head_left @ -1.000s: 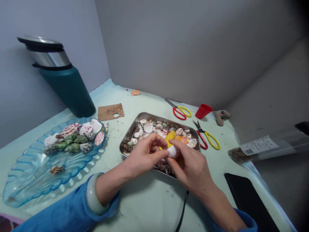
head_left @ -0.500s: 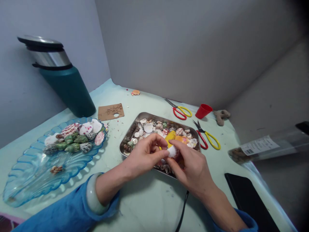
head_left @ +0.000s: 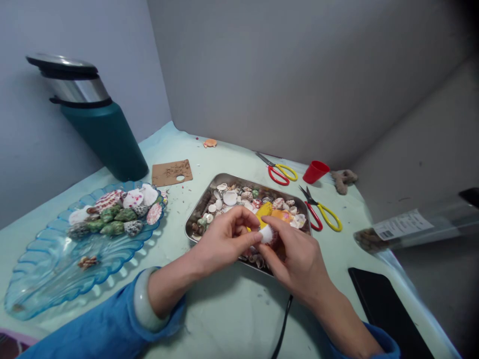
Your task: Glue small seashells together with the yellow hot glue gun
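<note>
The left hand [head_left: 220, 242] and right hand [head_left: 301, 254] pinch a white shell [head_left: 267, 234] between their fingertips above the near side of the metal tray [head_left: 224, 175]; the opposed grip presumably steadies this small part. Loose shells [head_left: 229, 198] lie inside the tray, probably for containment. The scissors [head_left: 312, 201] lie right of the tray, presumably within reach.

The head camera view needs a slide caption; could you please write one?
The left hand and right hand hold a white shell over a metal tray of mixed shells.
</note>
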Tool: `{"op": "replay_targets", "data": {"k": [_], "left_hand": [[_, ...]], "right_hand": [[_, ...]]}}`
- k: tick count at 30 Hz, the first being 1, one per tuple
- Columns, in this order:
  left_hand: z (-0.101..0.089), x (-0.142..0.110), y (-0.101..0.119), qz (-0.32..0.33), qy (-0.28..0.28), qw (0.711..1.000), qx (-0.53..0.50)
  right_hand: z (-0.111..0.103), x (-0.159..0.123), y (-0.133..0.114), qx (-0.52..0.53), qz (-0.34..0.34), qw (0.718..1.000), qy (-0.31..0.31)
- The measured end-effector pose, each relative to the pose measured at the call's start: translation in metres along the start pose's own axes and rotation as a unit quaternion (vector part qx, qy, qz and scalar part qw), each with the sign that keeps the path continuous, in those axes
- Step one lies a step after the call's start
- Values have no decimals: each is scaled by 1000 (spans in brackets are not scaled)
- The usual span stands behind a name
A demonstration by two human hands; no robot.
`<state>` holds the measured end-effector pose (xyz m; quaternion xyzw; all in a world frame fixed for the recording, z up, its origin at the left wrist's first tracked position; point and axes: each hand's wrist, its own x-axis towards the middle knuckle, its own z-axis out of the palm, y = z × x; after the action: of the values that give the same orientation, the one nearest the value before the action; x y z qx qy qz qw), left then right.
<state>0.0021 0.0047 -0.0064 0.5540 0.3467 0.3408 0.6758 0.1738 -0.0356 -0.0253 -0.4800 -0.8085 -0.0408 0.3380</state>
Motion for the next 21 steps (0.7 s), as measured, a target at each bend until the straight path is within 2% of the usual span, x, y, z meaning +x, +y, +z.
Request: {"op": "replay_targets", "data": {"k": [21], "left_hand": [[0,0,-1,9,7,1000,8]], "right_hand": [[1,-1,1,-5,9,1000,-5]]}}
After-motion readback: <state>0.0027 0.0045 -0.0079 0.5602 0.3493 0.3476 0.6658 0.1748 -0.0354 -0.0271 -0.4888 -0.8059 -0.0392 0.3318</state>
